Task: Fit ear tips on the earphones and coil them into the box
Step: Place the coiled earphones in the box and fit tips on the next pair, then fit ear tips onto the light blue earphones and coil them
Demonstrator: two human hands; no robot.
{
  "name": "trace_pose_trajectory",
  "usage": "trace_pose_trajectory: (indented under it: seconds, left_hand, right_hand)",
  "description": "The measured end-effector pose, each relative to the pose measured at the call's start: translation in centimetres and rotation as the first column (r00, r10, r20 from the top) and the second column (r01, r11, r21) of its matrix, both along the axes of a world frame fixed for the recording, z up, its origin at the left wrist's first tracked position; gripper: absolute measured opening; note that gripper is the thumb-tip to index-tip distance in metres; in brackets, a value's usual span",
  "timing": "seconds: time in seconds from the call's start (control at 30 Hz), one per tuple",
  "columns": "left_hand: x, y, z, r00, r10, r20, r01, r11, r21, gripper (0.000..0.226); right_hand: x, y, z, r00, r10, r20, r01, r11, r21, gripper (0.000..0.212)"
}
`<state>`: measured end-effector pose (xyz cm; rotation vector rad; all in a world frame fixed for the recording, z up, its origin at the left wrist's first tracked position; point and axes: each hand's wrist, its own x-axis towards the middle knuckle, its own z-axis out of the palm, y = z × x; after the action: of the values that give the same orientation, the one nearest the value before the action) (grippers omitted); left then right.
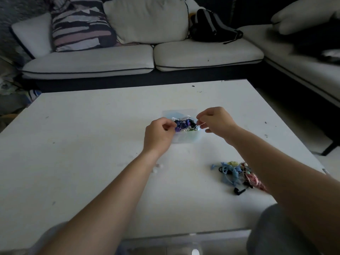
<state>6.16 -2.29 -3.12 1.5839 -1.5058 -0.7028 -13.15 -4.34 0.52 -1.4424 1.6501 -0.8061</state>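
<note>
A small translucent box (185, 138) stands near the middle of the white table (92, 144). Over its opening lies a coiled purple and black earphone bundle (184, 124). My left hand (159, 134) pinches the bundle's left end, fingers curled. From the right, my right hand (214, 119) pinches the other end at the box's rim. Several white ear tips (157, 168) lie on the table beside my left forearm. A tangled pile of blue, red and black earphones (237, 173) sits to the right, partly under my right forearm.
A white sofa (147, 57) with cushions and a black backpack (211, 26) runs behind the table and round its right side. My knees show at the table's near edge.
</note>
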Motion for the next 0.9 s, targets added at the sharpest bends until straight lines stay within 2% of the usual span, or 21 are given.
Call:
trace_pose_trajectory:
  seconds: [0.1, 0.23, 0.37, 0.47, 0.63, 0.73, 0.8, 0.9]
  left_hand:
    - [-3.1, 2.4, -0.8, 0.99, -0.14, -0.002, 0.14, 0.989, 0.044, 0.017]
    - [-7.2, 5.0, -3.0, 0.921, -0.373, 0.113, 0.344, 0.914, 0.218, 0.023]
    - [-10.5, 6.3, -4.4, 0.852, -0.484, 0.199, 0.401, 0.848, 0.347, 0.041]
    - [-11.8, 6.4, -4.9, 0.843, -0.489, 0.224, 0.387, 0.841, 0.379, 0.042]
    - [-12.1, 6.3, -5.9, 0.88, -0.412, 0.237, 0.325, 0.885, 0.333, 0.026]
    - [-12.0, 6.0, -5.8, 0.897, -0.356, 0.264, 0.27, 0.911, 0.311, 0.018]
    - [-11.9, 5.8, -5.3, 0.906, -0.318, 0.28, 0.236, 0.927, 0.291, 0.016]
    - [-11.4, 5.5, -4.4, 0.943, -0.271, 0.195, 0.213, 0.938, 0.273, 0.008]
  right_hand:
    - [-2.9, 2.2, -0.5, 0.998, 0.057, -0.025, -0.054, 0.995, 0.087, 0.017]
    - [-6.7, 4.4, -1.4, 0.968, 0.171, -0.184, -0.142, 0.977, 0.161, 0.016]
    - [-9.5, 6.0, -2.3, 0.851, 0.334, -0.405, -0.264, 0.939, 0.22, 0.015]
    - [-10.1, 6.8, -3.3, 0.754, 0.411, -0.513, -0.309, 0.91, 0.276, 0.024]
    - [-9.4, 7.1, -4.5, 0.631, 0.377, -0.678, -0.295, 0.925, 0.24, 0.021]
    - [-8.7, 6.8, -4.5, 0.601, 0.375, -0.706, -0.308, 0.923, 0.229, 0.019]
    - [-8.3, 6.5, -4.5, 0.585, 0.382, -0.716, -0.314, 0.92, 0.234, 0.026]
    - [-7.7, 6.0, -4.4, 0.593, 0.398, -0.7, -0.318, 0.914, 0.251, 0.038]
